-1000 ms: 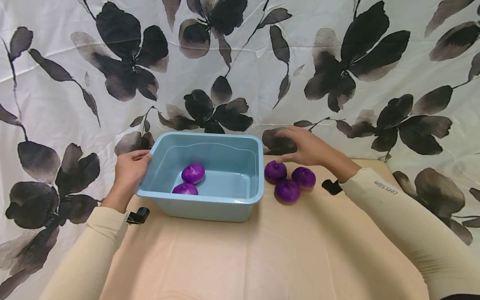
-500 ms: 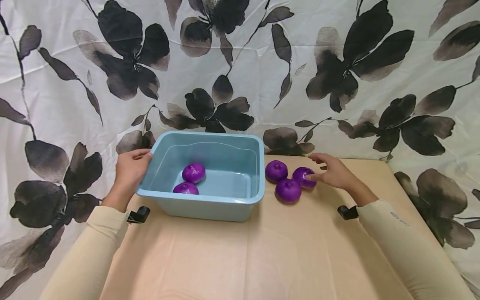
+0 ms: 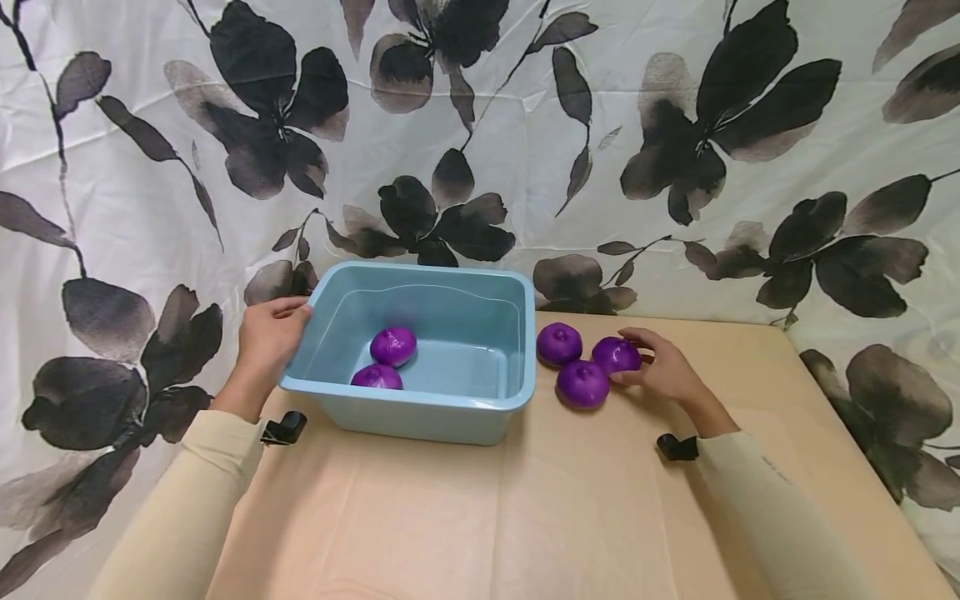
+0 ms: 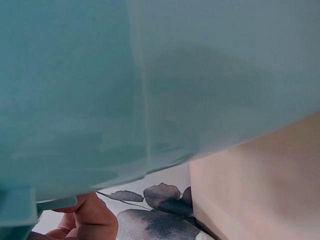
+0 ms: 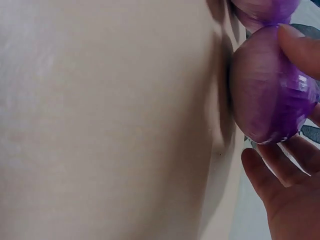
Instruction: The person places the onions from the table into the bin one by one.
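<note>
A light blue plastic tub (image 3: 412,423) stands on the table, and my left hand (image 3: 270,343) grips its left rim. Inside lie two glossy purple onions, one farther back (image 3: 393,345) and one partly hidden by the front wall (image 3: 377,377). Right of the tub, three purple onions sit clustered. My right hand (image 3: 666,371) holds the rightmost onion (image 3: 613,354) between thumb and fingers, beside the back-left onion (image 3: 558,343) and the front onion (image 3: 582,385). In the right wrist view the thumb (image 5: 302,50) overlaps that onion's top, with fingertips along its other side.
A peach-coloured cover lies over the table (image 3: 480,517). Behind it hangs a white cloth (image 3: 525,150) printed with dark flowers, close to the tub's back rim. A black wrist camera (image 3: 678,447) sits by the right wrist.
My right hand moved right from above the back-left onion, then came in around the rightmost onion. The left hand stays at the tub's rim.
</note>
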Motion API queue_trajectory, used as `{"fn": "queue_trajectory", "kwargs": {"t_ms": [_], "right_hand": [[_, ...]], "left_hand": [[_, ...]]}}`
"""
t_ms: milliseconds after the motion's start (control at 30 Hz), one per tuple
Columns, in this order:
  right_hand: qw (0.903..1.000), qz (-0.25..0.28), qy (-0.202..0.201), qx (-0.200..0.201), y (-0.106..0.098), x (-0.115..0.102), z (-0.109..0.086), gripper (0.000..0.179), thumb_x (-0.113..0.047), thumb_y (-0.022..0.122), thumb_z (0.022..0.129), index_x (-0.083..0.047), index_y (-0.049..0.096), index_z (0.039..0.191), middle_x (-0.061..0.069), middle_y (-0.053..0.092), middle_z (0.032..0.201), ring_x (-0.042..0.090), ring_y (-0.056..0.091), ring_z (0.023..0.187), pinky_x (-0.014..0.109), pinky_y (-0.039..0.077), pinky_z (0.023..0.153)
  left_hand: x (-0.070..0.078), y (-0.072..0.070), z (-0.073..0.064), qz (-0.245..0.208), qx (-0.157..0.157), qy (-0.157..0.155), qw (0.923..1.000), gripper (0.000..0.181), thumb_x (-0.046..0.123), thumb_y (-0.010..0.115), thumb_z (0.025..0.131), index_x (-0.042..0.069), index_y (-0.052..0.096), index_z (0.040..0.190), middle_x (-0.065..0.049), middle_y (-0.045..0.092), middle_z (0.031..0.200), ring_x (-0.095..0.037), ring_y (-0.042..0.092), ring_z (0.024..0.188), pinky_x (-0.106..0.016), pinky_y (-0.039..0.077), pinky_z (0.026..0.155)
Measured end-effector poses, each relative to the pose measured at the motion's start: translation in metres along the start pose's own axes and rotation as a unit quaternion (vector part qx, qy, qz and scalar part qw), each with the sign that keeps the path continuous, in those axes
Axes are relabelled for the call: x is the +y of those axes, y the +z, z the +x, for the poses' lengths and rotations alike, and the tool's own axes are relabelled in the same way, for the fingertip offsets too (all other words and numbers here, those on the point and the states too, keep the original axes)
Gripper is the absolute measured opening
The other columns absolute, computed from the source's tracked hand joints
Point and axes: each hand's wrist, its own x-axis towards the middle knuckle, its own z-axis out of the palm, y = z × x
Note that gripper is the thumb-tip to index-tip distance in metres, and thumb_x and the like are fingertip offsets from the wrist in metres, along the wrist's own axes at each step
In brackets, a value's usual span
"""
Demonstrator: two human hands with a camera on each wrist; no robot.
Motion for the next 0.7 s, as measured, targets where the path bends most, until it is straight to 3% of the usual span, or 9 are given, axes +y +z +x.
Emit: {"fn": "queue_trajectory", "kwargs": {"t_ms": [133,267,467,700], "right_hand": [[0.9990,-0.025,-0.030,0.019,0.005,0.002,0.001,0.084,-0.011,0.091,0.078,0.001,0.048,0.150,0.027,0.047,0.153,0.048,0.047,0.138,0.064,0.040,0.114],[0.9950,-0.065,-0.070,0.029,0.008,0.000,0.002,0.082,-0.007,0.091,0.075,0.004,0.052,0.146,0.030,0.051,0.148,0.051,0.049,0.135,0.068,0.042,0.110],[0.9899,-0.112,-0.081,0.032,0.011,-0.002,0.002,0.077,-0.004,0.089,0.075,0.003,0.054,0.143,0.029,0.053,0.145,0.050,0.051,0.134,0.068,0.040,0.111],[0.9873,-0.115,-0.102,0.039,0.013,-0.002,0.003,0.072,-0.002,0.088,0.072,0.002,0.058,0.138,0.027,0.057,0.140,0.048,0.053,0.131,0.068,0.040,0.110]], "left_hand": [[0.000,0.000,-0.002,0.002,0.001,-0.001,1.0000,0.042,0.029,0.052,0.108,0.009,0.065,0.141,-0.021,0.068,0.137,-0.038,0.066,0.122,-0.048,0.050,0.095],[-0.001,0.000,-0.004,0.002,0.004,0.006,1.0000,0.041,0.029,0.053,0.107,0.008,0.066,0.140,-0.021,0.069,0.136,-0.038,0.066,0.121,-0.044,0.049,0.091],[-0.002,0.000,-0.007,-0.003,0.002,0.005,1.0000,0.041,0.028,0.052,0.108,0.008,0.066,0.141,-0.021,0.069,0.137,-0.037,0.066,0.122,-0.044,0.049,0.092],[-0.003,-0.001,-0.009,-0.003,0.009,0.014,0.9999,0.040,0.027,0.053,0.107,0.008,0.067,0.139,-0.021,0.070,0.134,-0.035,0.066,0.118,-0.033,0.046,0.082]]}}
